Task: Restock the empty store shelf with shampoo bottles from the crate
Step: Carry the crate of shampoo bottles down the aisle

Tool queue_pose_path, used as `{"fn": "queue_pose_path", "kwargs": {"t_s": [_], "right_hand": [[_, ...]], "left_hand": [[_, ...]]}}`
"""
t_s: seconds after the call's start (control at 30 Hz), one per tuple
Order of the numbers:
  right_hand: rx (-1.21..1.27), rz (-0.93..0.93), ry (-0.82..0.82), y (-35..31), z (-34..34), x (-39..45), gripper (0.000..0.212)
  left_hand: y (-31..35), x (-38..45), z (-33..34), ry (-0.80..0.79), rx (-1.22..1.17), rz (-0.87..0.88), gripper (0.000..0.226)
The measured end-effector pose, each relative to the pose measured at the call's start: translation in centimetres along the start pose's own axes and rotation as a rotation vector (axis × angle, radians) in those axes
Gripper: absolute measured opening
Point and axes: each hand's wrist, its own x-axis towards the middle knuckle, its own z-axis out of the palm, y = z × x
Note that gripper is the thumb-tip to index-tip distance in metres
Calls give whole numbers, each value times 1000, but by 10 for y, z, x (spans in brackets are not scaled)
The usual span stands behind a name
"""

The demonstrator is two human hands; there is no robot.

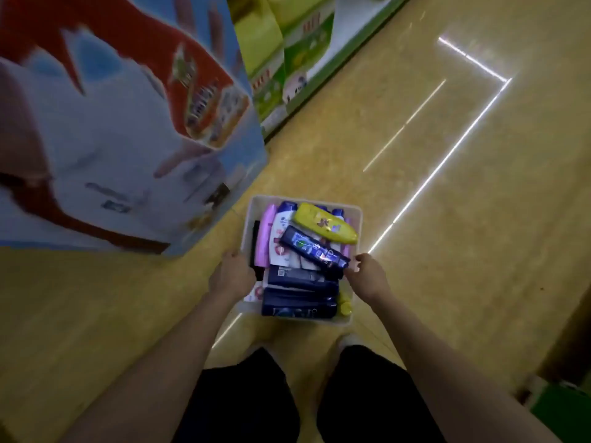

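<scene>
**Both hands on crate rim, full load, shelf not in sight**

Nearest: person's legs in dark shorts, standing on yellow floor (479, 187). Both arms reach down and forward.

Left hand (232, 276) grips the crate's left rim, fingers curled over the edge. Right hand (367, 276) grips the right rim, fingers curled at the wall. Neither holds a bottle.

Crate (355, 207) is clear plastic, between the hands, just ahead of the feet. Cannot tell whether it sits on the floor or is lifted off it. It is heaped full: navy bottles (300, 303) lie flat at the near end, another dark bottle (315, 249) lies diagonally on top, white bottle (281, 236) and pink bottle (267, 238) stand along the left, yellow bottle (326, 223) lies across the far end on top of the pile.

Beyond, left: big printed display box (128, 123), blurred. Further back: green shelf unit (287, 75). No empty shelf visible.

Judgement: restocking has not started; step in hand is carrying or placing the crate.

Risks:
- Yellow and diagonal dark bottles sit loose on top, above the rim; any tilt or jerk could slide them out.
- Grip is at the near half of the rim only; the far end may dip under the load.
- Display box is close on the left; the crate corner could knock it.
- Thin walls may flex and slip from fingers.
</scene>
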Motion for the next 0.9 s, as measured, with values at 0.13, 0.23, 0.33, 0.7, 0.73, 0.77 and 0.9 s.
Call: {"fn": "queue_pose_path", "kwargs": {"t_s": [0.13, 0.23, 0.33, 0.7, 0.73, 0.77, 0.9], "right_hand": [[-2, 126, 79, 36, 32, 61, 53], [23, 145, 42, 55, 52, 99, 52], [-39, 130, -5, 63, 62, 124, 38], [78, 76, 168, 79, 82, 153, 9], [80, 76, 169, 80, 82, 151, 10], [73, 69, 169, 80, 80, 149, 12], [17, 52, 177, 82, 57, 131, 17]], "left_hand": [[-1, 61, 44, 18, 16, -100, 34], [1, 101, 68, 22, -3, -135, 38], [1, 132, 78, 40, -18, -143, 45], [-15, 150, 92, 77, 31, -142, 24], [-16, 147, 93, 77, 29, -145, 22], [-16, 144, 92, 79, 20, -142, 22], [-5, 121, 79, 74, -23, -120, 22]]}}
